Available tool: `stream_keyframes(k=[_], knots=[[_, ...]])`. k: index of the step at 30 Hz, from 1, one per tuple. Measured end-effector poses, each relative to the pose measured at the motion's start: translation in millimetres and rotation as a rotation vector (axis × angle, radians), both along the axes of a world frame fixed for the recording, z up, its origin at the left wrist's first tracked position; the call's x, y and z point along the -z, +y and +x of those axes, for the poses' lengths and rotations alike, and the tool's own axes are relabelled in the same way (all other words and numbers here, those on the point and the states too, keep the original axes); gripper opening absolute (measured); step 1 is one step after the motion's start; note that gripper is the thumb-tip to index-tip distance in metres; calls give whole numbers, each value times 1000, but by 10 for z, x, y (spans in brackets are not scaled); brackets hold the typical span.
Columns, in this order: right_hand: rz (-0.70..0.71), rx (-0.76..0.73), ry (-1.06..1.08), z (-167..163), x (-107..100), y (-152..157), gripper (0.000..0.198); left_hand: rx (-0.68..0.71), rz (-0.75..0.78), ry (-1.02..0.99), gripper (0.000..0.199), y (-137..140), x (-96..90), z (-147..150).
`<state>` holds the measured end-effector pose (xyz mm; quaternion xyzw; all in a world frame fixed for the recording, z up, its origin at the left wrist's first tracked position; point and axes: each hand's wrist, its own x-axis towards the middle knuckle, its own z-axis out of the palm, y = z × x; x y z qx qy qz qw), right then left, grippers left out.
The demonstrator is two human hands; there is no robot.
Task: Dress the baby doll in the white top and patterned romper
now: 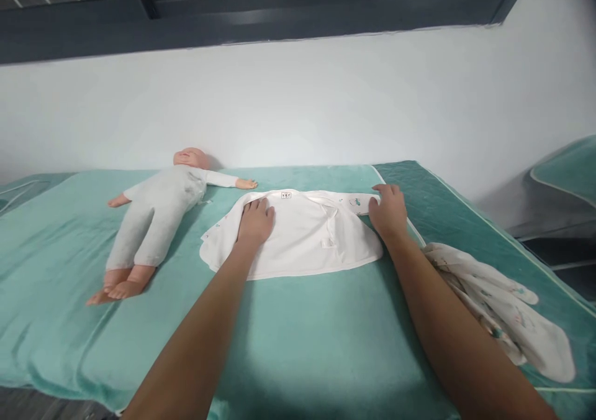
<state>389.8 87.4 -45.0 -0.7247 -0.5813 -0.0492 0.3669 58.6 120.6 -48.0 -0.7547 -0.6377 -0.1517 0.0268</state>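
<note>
A white baby shirt [293,240] lies spread open on the green cover, its neck label facing up at the top edge. My left hand [256,220] rests on the shirt's left part, fingers stretched over the fabric and holding nothing. At the cuff of the outstretched right sleeve [356,202] is my right hand [390,212]. Its thumb touches the sleeve, and the other fingers reach past the cuff, apart from the thumb. To the left, a baby doll [158,199] in a white-grey bodysuit lies on its back, one arm extended toward the shirt.
Crumpled printed baby clothes [507,308] lie beside my right forearm. The green cover [316,339] spans the bed, with a darker green piece [447,202] at the right. A white wall [302,109] stands behind, below a dark window frame [279,19]. Another green-covered surface [570,168] juts in at right.
</note>
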Motion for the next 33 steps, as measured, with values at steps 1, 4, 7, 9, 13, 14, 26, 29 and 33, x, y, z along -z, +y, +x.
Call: stream_keyframes(k=[1,4,7,9,13,14,26,29,33], knots=[[25,-93,6,-98,-22,-30,35,1,5,5,51,-3,1,2],[-31,-385,12,-449,-31,-132,36,-6,1,7,49,-13,-9,9],[-184,-557,-66,-734,18,-207,36,-5,6,-14,46,-37,-39,5],[-219,-573,-81,-811,32,-221,38,1,34,-42,41,-73,-71,4],[-183,-287,25,-724,-41,-195,40,72,84,-127,33,-218,-143,94],[-201,-200,43,-680,-68,-190,38,104,78,-169,32,-264,-157,152],[-457,-381,337,-409,-346,-334,41,121,-305,-576,58,-33,-224,1000],[-476,-624,525,-530,-461,-425,39,139,-344,-674,56,56,-264,967],[-576,-949,637,-663,-582,-530,36,259,-532,-960,61,40,-335,826]])
